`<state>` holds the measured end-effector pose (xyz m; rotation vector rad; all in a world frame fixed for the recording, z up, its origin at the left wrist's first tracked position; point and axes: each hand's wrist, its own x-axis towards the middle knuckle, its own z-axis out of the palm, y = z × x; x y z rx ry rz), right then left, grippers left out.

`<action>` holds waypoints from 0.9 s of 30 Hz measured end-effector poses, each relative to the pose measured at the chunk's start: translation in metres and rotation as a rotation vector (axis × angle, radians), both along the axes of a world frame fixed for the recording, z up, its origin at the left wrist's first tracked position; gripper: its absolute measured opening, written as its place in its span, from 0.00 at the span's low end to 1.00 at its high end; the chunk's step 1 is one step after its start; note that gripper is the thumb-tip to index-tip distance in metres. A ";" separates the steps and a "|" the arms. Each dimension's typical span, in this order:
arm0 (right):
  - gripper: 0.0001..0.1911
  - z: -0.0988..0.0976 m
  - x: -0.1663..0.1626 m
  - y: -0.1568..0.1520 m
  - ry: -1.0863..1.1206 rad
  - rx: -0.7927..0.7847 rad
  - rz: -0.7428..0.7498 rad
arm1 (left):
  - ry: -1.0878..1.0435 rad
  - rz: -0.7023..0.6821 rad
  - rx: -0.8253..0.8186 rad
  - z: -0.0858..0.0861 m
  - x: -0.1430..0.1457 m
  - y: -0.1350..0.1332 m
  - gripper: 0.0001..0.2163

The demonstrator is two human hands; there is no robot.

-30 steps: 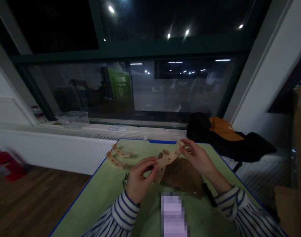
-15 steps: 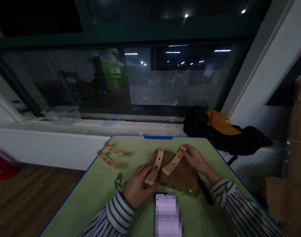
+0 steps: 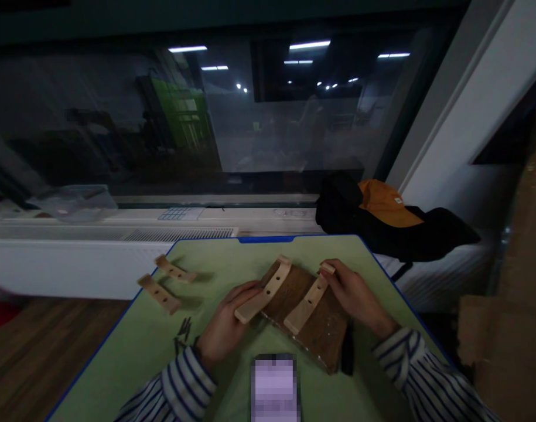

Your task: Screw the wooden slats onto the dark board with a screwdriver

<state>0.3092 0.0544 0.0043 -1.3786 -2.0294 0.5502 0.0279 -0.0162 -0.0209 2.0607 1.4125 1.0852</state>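
Note:
My left hand point(image 3: 226, 325) is closed on a curved pale wooden piece point(image 3: 273, 285) with two holes, its fingers passing behind the lower part. A similar wooden piece point(image 3: 310, 301) has its upper end pinched in my right hand point(image 3: 353, 296). Both pieces slant over a brown slab point(image 3: 323, 340) with a shiny, film-like surface; whether they touch it I cannot tell. Beside the slab's right edge lies a black object like a handle point(image 3: 347, 350), partly hidden. Two more curved wooden pieces, one farther back point(image 3: 175, 269) and one nearer point(image 3: 159, 294), rest at the table's left.
Several small dark screws or pegs point(image 3: 185, 329) lie left of my left hand. A phone point(image 3: 274, 387) sits at the front of the green table point(image 3: 226, 249). Beyond are a radiator point(image 3: 74, 264), a clear plastic box point(image 3: 81, 202) and dark clothing with an orange cap point(image 3: 388, 202).
The left wooden piece has tilted further, its lower end swinging left with my left hand. The right piece's lower end has dropped, and the slab has turned slightly. The whole view has shifted.

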 end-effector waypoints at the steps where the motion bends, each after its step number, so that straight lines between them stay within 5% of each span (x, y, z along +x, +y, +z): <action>1: 0.14 -0.001 0.000 -0.002 -0.019 0.005 -0.022 | -0.006 0.032 -0.011 -0.004 -0.001 0.000 0.16; 6: 0.15 0.000 -0.002 -0.013 -0.123 0.035 -0.111 | -0.027 0.099 -0.093 -0.014 -0.010 -0.007 0.16; 12: 0.15 0.004 -0.001 -0.021 -0.244 0.102 -0.155 | -0.196 0.153 -0.255 -0.003 0.000 -0.019 0.18; 20: 0.14 0.003 -0.004 -0.035 -0.377 0.209 -0.172 | -0.658 -0.011 -0.544 0.018 0.015 -0.021 0.18; 27: 0.09 0.007 -0.008 -0.039 -0.416 0.222 -0.088 | -0.763 -0.130 -0.524 0.016 0.014 -0.021 0.23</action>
